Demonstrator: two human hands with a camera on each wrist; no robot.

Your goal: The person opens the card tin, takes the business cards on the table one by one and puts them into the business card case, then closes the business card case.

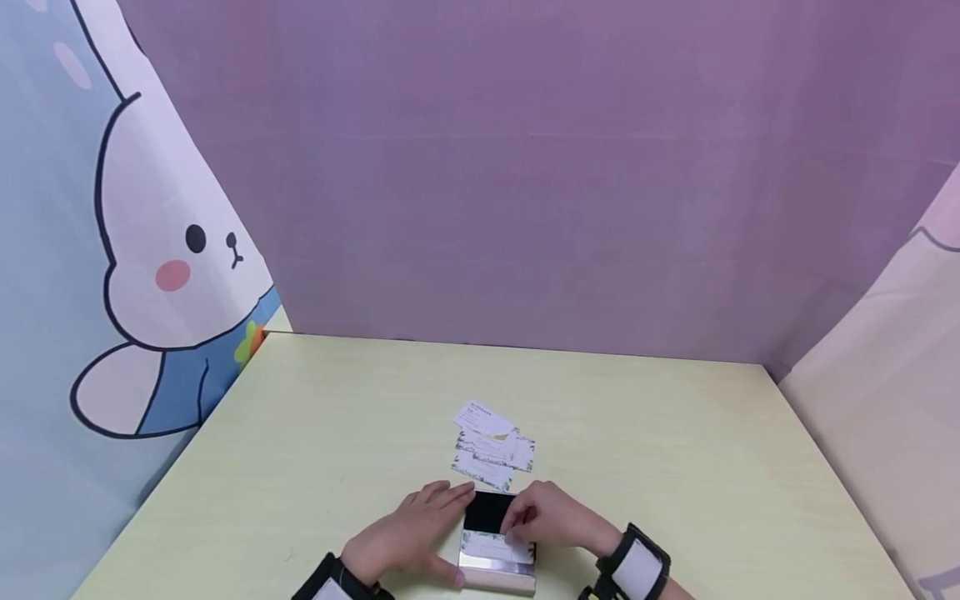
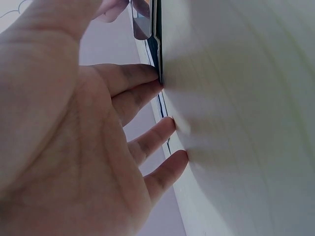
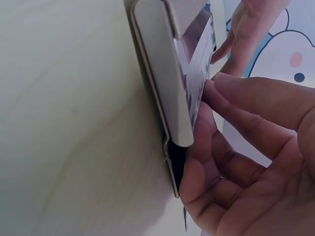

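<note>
An open metal card case (image 1: pixel 497 567) lies at the near table edge, its black lid (image 1: pixel 489 510) folded back, with a white card (image 1: pixel 495 546) in it. My left hand (image 1: pixel 411 533) lies flat beside it, straight fingers (image 2: pixel 147 81) touching the case's edge (image 2: pixel 156 44) and the table. My right hand (image 1: pixel 551 517) reaches in from the right. Its thumb (image 3: pixel 246 93) and curled fingers (image 3: pixel 202 147) pinch the card (image 3: pixel 199 64) at the silver case (image 3: pixel 162 73).
A few loose white cards (image 1: pixel 491 446) lie overlapped just beyond the case. The pale yellow-green table (image 1: pixel 675 467) is walled by a purple backdrop (image 1: pixel 525 167), a rabbit-print curtain (image 1: pixel 150 250) on the left and a pale curtain (image 1: pixel 885 400) on the right.
</note>
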